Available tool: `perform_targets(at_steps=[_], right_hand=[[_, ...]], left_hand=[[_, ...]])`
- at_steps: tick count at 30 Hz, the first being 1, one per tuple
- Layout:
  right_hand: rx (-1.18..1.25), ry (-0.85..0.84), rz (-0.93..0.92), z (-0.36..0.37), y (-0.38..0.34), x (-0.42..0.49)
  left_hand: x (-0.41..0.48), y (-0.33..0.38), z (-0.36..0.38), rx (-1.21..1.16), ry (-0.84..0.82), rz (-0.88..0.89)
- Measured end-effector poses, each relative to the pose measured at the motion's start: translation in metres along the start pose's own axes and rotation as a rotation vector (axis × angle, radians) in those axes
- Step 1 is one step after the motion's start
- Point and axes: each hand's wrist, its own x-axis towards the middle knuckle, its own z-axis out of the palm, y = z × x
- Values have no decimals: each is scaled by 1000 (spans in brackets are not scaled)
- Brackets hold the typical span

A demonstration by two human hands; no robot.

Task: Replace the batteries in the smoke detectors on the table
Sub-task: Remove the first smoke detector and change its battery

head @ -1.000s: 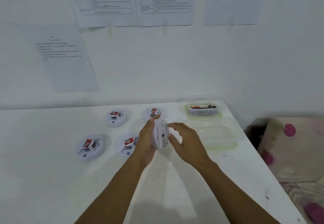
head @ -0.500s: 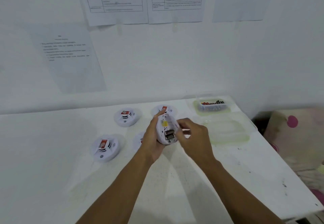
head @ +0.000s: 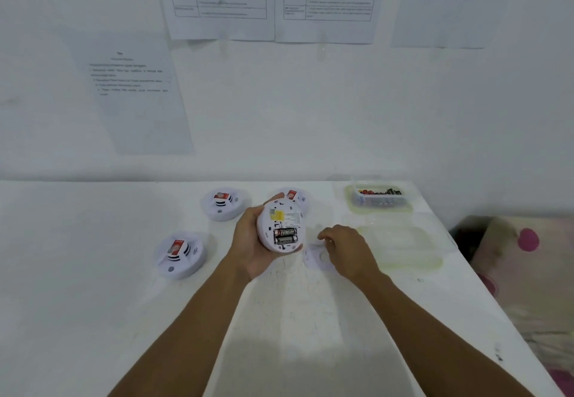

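Two batteries (head: pixel 285 235): showing in the back.
Left hand (head: pixel 248 241): still gripping detector (head: pixel 279 218).
Right hand (head: pixel 348 249): gone down, curled over cover (head: pixel 317 259), grip unclear.

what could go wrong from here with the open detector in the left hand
1. The left hand alone grips the opened detector, tilted, batteries exposed: prying them out may make it slip.
2. The white cover at the right hand blends into the white table and might be overlooked.
3. Removed cells could get mixed with those in the battery tub.
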Motion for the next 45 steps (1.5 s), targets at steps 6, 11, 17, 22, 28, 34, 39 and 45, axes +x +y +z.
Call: perform_targets(at_steps=[6,11,17,22,28,34,39,45], right_hand=[[154,298,-35,-2,-7,-16],[348,348,-133,-28,-47,-17],[430,365,-19,-27,-66,-19],[370,405,-15,-26,-68,-19],[283,425,51,-25,-71,-14],[350,394,-40,-23,-67,-17],[315,405,-236,-22,-50,-17],[349,426,-233,-75,-15,-12]], left_hand=[[7,-10,3,-37,34,20],[16,-25,18,-24,62,91],[22,-35,28,81,131,130],[25,-36,31,142,89,213],[27,-37,34,223,92,242],[31,-36,26,152,130,200],[36,-33,30,65,129,173],[45,-37,41,8,49,134]])
